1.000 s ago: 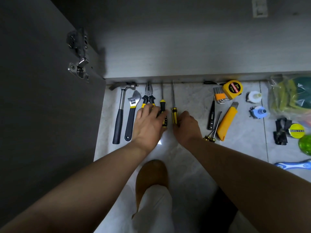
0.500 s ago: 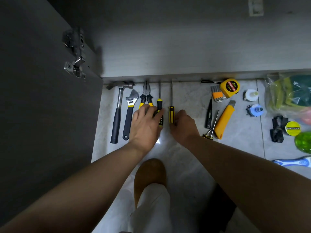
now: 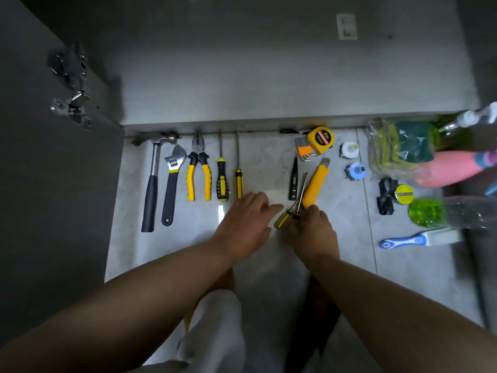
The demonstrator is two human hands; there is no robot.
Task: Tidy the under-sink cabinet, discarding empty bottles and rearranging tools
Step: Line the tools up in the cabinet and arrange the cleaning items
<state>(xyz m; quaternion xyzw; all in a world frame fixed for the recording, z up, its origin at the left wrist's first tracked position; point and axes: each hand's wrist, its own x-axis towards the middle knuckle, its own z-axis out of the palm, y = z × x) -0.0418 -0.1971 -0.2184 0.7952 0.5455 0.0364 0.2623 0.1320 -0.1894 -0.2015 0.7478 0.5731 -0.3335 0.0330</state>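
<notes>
On the floor tiles a row of tools lies parallel: a hammer (image 3: 151, 184), an adjustable wrench (image 3: 172, 184), yellow pliers (image 3: 198, 170), a black-yellow screwdriver (image 3: 222, 181) and a slim yellow screwdriver (image 3: 238, 181). My right hand (image 3: 313, 232) pinches the handles of two small screwdrivers (image 3: 291, 211), beside a yellow utility knife (image 3: 316, 184). My left hand (image 3: 246, 224) hovers just left of them with relaxed fingers, holding nothing.
A black tester pen (image 3: 293, 181), hex keys (image 3: 305, 153) and a tape measure (image 3: 320, 140) lie further back. Right of them are two caps (image 3: 356, 170), a bag of sponges (image 3: 403, 146), a pink bottle (image 3: 451, 168), a clear bottle (image 3: 457, 211) and a blue brush (image 3: 419, 239). The open cabinet door (image 3: 53, 184) stands left.
Both hands left the two aligned screwdrivers and moved right. My right hand took hold of the small screwdrivers by the utility knife; my left hand followed, empty.
</notes>
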